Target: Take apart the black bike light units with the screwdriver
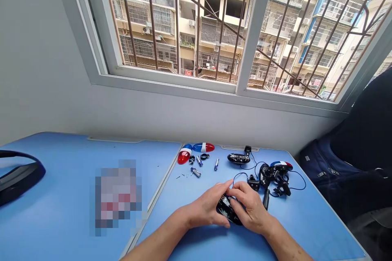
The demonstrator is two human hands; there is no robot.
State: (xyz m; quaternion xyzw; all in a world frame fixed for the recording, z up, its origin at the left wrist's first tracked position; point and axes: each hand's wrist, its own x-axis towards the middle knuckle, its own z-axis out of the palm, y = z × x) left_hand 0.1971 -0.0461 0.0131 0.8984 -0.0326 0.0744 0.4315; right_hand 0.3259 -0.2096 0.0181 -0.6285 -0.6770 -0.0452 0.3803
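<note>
Near the front of the blue table, my left hand [208,204] wraps the left side of a black oval housing [227,211], thumb below and fingers above. My right hand [249,208] is closed over its right side, with fingertips pressing on the open face. Whether a small part sits under those fingertips is hidden. Just right of my right hand stands a black screwdriver-like handle [266,199]. Beyond it lie a black switch box on a wire [253,182] and a cluster of black housings and clamps [277,181]. Another opened black housing [239,158] rests farther back.
Two red, white and blue covers [184,154] lie at the back, beside several loose batteries [195,172], black ring clamps [204,156] and small screws [183,175]. A black curved object [23,175] occupies the left edge. Dark bags [330,167] crowd the right side. A barred window is ahead.
</note>
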